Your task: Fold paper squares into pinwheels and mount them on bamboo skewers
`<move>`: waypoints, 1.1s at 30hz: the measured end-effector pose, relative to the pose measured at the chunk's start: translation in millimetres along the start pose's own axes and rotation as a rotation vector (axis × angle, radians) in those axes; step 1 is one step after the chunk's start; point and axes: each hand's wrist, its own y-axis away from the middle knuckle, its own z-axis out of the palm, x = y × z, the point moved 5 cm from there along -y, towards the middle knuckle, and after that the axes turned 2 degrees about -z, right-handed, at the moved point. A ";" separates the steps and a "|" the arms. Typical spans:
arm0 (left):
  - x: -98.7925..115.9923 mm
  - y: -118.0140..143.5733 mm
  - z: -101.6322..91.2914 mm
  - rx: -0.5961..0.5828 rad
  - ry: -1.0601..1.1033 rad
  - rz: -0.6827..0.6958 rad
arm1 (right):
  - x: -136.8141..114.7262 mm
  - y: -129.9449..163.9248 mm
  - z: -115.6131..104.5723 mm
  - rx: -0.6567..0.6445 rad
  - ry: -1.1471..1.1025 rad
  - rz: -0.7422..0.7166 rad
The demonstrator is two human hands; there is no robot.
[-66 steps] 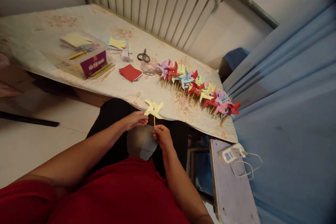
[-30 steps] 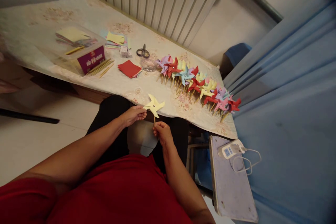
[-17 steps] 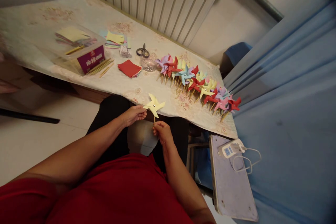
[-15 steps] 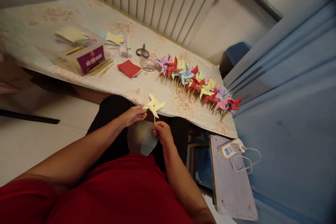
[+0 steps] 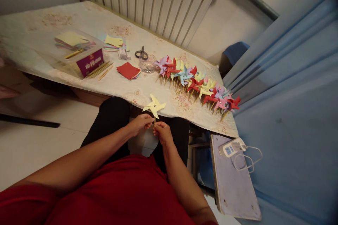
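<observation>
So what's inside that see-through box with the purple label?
The clear box holds a stack of coloured paper, yellow sheet on top, and a wooden stick. What lies under the paper is covered, and the purple label hides the lower front.

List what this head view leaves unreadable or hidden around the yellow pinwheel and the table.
- Thin wooden stick of the yellow paper pinwheel: mostly hidden inside the left hand and right hand.
- Print on the purple label of the clear plastic box: too small to read.
- Contents of the small clear container near the black-handled scissors: too small to tell.
- Display of the white device on the grey side surface: unreadable.
</observation>
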 end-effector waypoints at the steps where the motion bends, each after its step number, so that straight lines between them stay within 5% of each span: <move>1: 3.0 0.1 3.7 0.009 -0.047 0.038 | -0.4 0.2 -0.1 0.001 0.001 -0.001; 9: 20.3 -8.6 10.1 0.189 -0.453 0.183 | -1.9 0.6 -0.3 0.004 -0.001 -0.005; 33: 15.9 -14.9 10.0 0.269 -0.455 0.168 | -1.4 0.3 -1.3 -0.007 -0.009 -0.010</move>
